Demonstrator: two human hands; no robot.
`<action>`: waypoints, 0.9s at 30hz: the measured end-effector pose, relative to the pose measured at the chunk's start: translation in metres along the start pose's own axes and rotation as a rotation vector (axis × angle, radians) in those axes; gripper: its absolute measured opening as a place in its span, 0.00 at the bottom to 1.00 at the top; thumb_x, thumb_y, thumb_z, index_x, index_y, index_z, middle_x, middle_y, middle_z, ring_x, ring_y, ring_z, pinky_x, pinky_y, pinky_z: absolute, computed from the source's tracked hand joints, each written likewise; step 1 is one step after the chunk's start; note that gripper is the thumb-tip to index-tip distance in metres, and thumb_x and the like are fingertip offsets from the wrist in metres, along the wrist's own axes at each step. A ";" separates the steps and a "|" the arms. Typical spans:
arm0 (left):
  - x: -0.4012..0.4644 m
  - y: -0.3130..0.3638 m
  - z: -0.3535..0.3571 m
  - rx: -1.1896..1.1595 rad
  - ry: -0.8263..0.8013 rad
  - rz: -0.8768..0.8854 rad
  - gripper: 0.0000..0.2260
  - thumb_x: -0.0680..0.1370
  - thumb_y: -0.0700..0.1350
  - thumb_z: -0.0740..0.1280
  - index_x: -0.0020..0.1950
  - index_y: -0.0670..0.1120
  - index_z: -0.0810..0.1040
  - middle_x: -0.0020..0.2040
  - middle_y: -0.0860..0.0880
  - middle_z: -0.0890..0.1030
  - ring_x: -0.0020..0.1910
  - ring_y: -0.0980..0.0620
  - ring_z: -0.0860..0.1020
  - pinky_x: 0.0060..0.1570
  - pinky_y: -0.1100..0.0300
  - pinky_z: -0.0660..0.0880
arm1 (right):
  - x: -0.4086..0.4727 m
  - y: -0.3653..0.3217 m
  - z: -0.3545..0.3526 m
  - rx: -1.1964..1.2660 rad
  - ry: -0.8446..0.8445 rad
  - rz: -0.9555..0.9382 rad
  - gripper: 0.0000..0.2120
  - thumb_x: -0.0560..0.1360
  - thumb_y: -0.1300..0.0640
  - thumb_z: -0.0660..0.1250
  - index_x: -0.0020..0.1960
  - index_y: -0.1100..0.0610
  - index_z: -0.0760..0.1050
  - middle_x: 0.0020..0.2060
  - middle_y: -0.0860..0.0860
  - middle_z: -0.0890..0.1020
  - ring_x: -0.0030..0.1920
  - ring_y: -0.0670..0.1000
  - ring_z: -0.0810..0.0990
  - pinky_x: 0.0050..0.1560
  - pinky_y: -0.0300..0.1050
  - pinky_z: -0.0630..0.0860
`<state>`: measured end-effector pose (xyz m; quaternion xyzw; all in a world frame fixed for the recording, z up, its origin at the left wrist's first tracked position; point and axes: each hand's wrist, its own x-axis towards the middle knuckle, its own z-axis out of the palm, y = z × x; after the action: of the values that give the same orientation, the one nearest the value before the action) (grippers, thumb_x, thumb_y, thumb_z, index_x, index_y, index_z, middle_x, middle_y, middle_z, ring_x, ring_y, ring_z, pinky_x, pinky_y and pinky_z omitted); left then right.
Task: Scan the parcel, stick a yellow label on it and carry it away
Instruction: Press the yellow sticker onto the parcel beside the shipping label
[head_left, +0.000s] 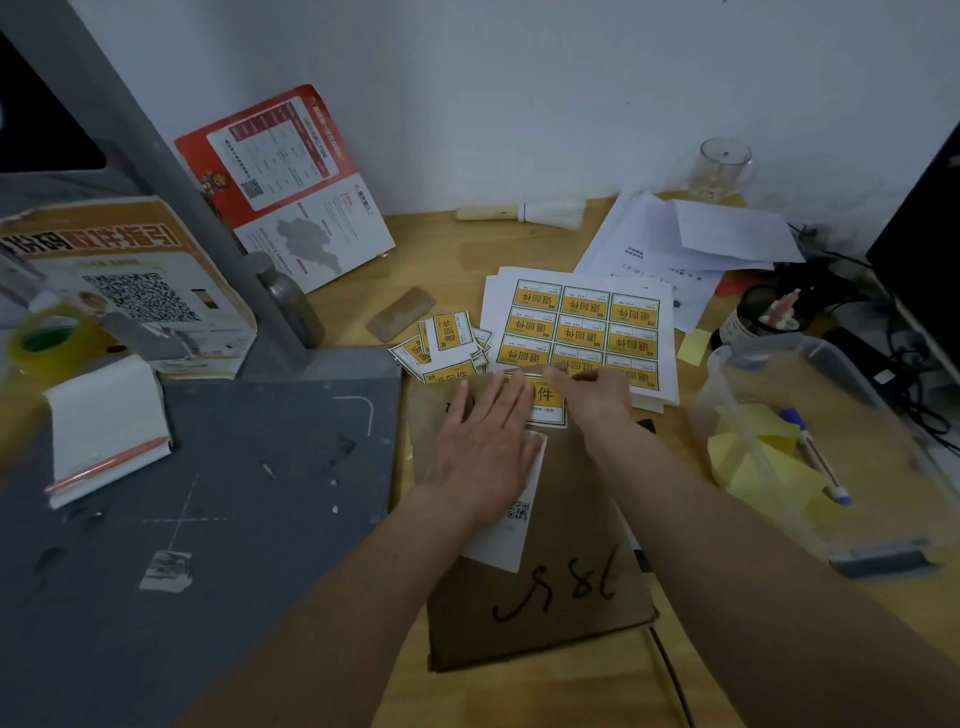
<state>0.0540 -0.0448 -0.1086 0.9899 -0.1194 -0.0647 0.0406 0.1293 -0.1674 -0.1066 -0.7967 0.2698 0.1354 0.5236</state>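
Left hand flat on parcel, lengthwise away from person.

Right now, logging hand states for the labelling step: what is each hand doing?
Left hand: open, fingers flat on the parcel.
Right hand: on the yellow label at the parcel's far end; grip cannot be told.

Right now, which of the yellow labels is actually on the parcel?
The single yellow label at the far end of the brown parcel, between both hands. The others are the uncut sheet and loose pile on the desk.
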 end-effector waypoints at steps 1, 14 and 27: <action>0.001 -0.001 0.000 0.003 0.000 -0.019 0.28 0.81 0.58 0.41 0.78 0.48 0.42 0.79 0.50 0.43 0.77 0.52 0.39 0.75 0.45 0.40 | 0.001 -0.001 0.001 0.014 0.016 0.012 0.22 0.70 0.43 0.71 0.54 0.59 0.76 0.42 0.53 0.79 0.42 0.53 0.76 0.45 0.48 0.73; 0.023 -0.019 -0.014 -0.077 -0.167 -0.175 0.51 0.65 0.77 0.55 0.78 0.49 0.43 0.80 0.50 0.49 0.78 0.48 0.43 0.75 0.43 0.41 | -0.018 0.029 -0.012 -0.006 -0.091 -0.079 0.24 0.71 0.49 0.72 0.63 0.58 0.73 0.57 0.54 0.79 0.53 0.52 0.75 0.48 0.46 0.70; -0.014 0.003 -0.008 0.102 -0.122 -0.038 0.31 0.80 0.57 0.45 0.76 0.44 0.35 0.78 0.45 0.37 0.77 0.48 0.35 0.75 0.46 0.41 | -0.067 0.046 -0.006 -0.924 -0.150 -0.889 0.32 0.78 0.43 0.37 0.78 0.57 0.50 0.78 0.54 0.53 0.78 0.50 0.47 0.75 0.44 0.38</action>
<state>0.0409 -0.0433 -0.0985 0.9869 -0.1062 -0.1196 -0.0187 0.0481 -0.1678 -0.1057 -0.9641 -0.2096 0.0631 0.1500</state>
